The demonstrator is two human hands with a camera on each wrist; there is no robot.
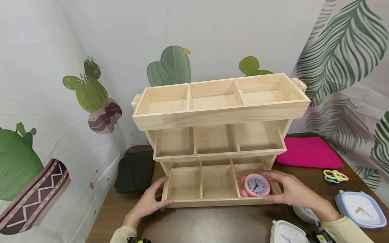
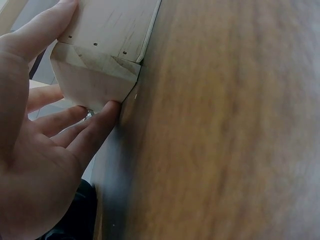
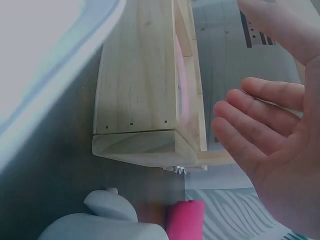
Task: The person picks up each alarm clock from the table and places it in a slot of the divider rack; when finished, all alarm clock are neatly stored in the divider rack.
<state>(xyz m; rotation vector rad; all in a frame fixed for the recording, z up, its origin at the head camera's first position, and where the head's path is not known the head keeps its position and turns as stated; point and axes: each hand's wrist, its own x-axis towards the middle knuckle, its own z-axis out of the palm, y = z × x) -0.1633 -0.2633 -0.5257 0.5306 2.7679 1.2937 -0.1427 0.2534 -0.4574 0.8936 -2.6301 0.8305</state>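
Observation:
A three-tier wooden shelf (image 1: 221,115) stands on the table, each tier split into three compartments. My left hand (image 1: 149,199) holds the left end of its bottom tier, thumb on the front board and fingertips against the end face, as the left wrist view shows. In the bottom right compartment sits a round pink alarm clock (image 1: 257,185), dial facing out and turned so that its 12 points left. Beside that clock, at the shelf's right end, is my right hand (image 1: 288,189). Its fingers (image 3: 250,125) are spread and relaxed, holding nothing in the right wrist view.
At the right lie a blue clock (image 1: 360,209), a white clock (image 1: 288,233) and another pale clock (image 1: 306,214) partly behind my forearm. Yellow and blue rings (image 1: 335,176) rest near a magenta cloth (image 1: 310,152). A black cloth (image 1: 134,172) lies left of the shelf.

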